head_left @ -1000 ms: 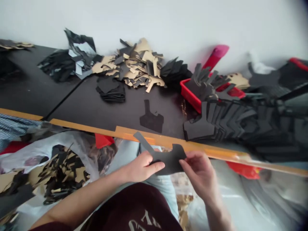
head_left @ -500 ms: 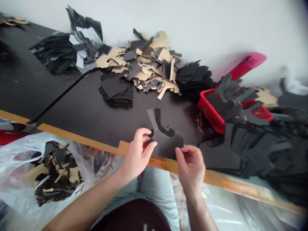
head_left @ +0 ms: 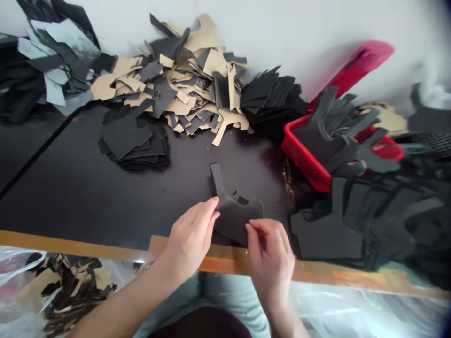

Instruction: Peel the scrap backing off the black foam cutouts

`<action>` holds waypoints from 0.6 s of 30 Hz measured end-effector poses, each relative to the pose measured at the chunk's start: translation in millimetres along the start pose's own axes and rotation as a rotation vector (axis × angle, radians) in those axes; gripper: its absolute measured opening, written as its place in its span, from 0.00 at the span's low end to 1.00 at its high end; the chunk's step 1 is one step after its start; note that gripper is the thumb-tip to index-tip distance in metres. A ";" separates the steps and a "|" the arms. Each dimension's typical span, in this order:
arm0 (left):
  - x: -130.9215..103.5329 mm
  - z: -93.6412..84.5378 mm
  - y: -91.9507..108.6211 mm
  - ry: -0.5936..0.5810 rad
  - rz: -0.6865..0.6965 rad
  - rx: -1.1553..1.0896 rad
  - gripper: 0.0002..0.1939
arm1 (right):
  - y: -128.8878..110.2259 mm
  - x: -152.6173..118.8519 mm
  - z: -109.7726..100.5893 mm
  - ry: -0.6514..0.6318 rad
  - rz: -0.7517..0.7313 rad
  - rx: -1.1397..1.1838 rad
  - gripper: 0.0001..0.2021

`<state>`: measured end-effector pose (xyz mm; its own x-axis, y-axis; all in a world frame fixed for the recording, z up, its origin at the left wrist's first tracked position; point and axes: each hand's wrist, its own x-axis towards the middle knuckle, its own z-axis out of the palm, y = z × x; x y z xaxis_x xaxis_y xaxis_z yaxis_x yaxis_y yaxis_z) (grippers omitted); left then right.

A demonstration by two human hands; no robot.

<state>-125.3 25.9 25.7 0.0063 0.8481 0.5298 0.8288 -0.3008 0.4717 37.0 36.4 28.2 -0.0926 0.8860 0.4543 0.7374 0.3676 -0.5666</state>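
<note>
In front of me, a dark grey cut-out piece (head_left: 234, 218) with a narrow arm and a curved notch lies at the table's front edge. My right hand (head_left: 271, 258) pinches its lower right edge between thumb and fingers. At its left side is my left hand (head_left: 192, 234), fingers stretched out and thumb a little apart, the tips at the piece's edge. A small black scrap (head_left: 242, 200) shows in the notch. To the left sits a stack of black cut pieces (head_left: 130, 138).
Tan and black scraps (head_left: 197, 89) are heaped along the wall, beside fanned black pieces (head_left: 273, 96). A red basket (head_left: 306, 162) holds dark cut-outs. More grey cut-outs (head_left: 327, 230) overlap at right. Below the table's edge, a plastic bag (head_left: 21, 272) contains scraps.
The view has shifted closer to the table. The cut-out and a dark strip behind it no longer appear offset. My left fingers have straightened; my right hand keeps its pinch.
</note>
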 end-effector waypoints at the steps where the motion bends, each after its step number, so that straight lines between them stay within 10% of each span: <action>1: 1.6 -0.5 1.4 -0.009 -0.026 -0.033 0.14 | -0.7 0.2 -0.1 0.022 -0.002 -0.001 0.03; 18: -3.8 -3.2 -0.1 -0.068 -0.126 -0.193 0.14 | 6.5 -10.0 4.6 0.000 -0.012 0.008 0.08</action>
<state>-127.2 21.3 25.9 -0.0477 0.9097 0.4125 0.7031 -0.2628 0.6608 39.7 31.3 16.8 -0.1013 0.8818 0.4607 0.7307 0.3802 -0.5670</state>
